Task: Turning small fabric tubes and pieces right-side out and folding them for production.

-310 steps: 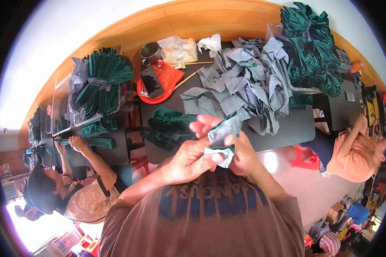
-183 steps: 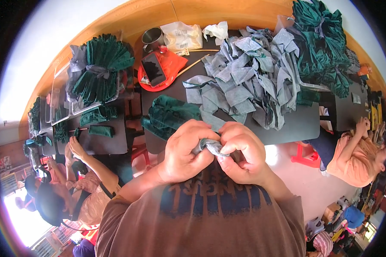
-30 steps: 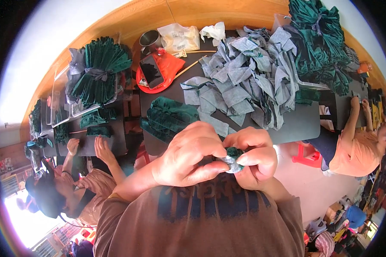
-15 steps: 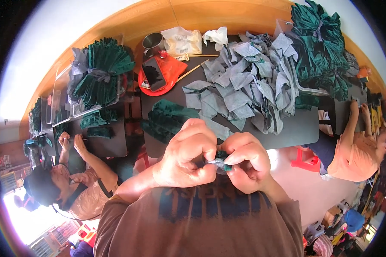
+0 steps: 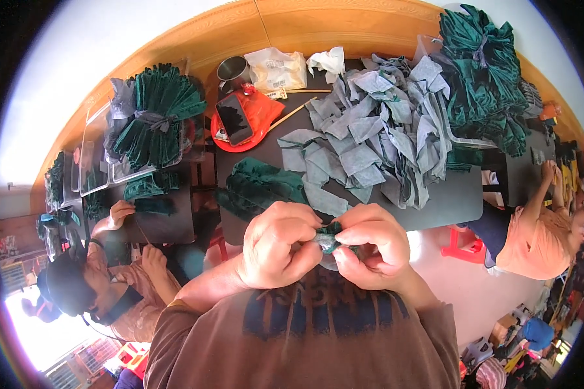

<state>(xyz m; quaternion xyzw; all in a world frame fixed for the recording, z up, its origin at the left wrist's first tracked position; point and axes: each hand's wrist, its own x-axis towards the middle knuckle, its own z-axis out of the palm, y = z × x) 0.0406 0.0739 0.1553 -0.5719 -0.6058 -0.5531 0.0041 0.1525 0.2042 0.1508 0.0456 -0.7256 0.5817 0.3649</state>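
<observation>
A small piece of dark green velvet fabric (image 5: 328, 238) with a grey backing is pinched between my two hands, in front of my chest. My left hand (image 5: 282, 243) grips its left end, fingers curled in. From the other side my right hand (image 5: 373, 245) holds it between thumb and fingers. Much of the piece is hidden by my fingertips. Just beyond my hands, folded green velvet pieces (image 5: 266, 183) lie on the dark table (image 5: 444, 201). A large loose heap of grey-backed fabric pieces (image 5: 360, 139) spreads behind them.
A phone (image 5: 234, 120) lies on a red plate (image 5: 226, 144) beside a metal mug (image 5: 233, 70), a tissue pack (image 5: 276, 68) and a thin stick (image 5: 291, 114). Green velvet bundles (image 5: 152, 120) stand left and right. One person (image 5: 120, 279) works at left, another (image 5: 542, 240) at right.
My hands have shifted slightly, and more of the green side of the piece shows between my fingers. The person at left has moved their hands apart, one reaching to the table.
</observation>
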